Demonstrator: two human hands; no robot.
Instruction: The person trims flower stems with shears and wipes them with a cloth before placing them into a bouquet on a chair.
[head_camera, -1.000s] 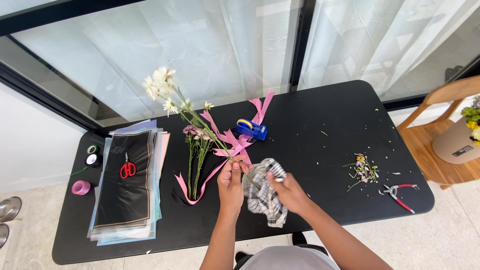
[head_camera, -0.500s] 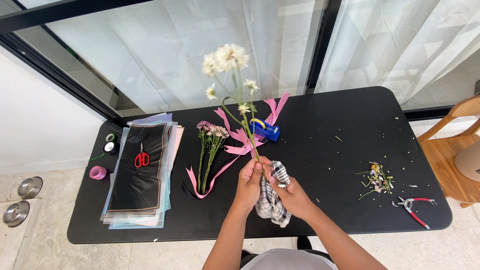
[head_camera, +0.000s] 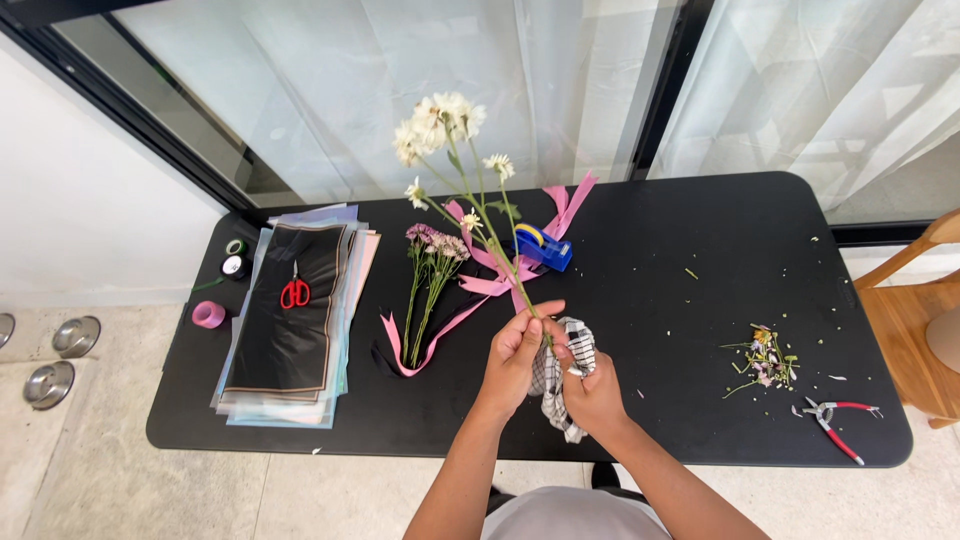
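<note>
Black table (head_camera: 700, 420): left hand (head_camera: 515, 352) clamps white flower stems (head_camera: 500, 250); right hand (head_camera: 592, 392) grips checked cloth (head_camera: 560, 375), stem ends hidden.

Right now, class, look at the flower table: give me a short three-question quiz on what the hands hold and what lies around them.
1. True or false: the left hand holds the white flower stems upright.
2. What does the right hand hold? A) checked cloth B) red scissors C) blue tape dispenser
3. Fill in: the red-handled pruners lie near the table's ____ end, beside the pile of trimmings.

Key: 1 true; 2 A; 3 right.
</note>
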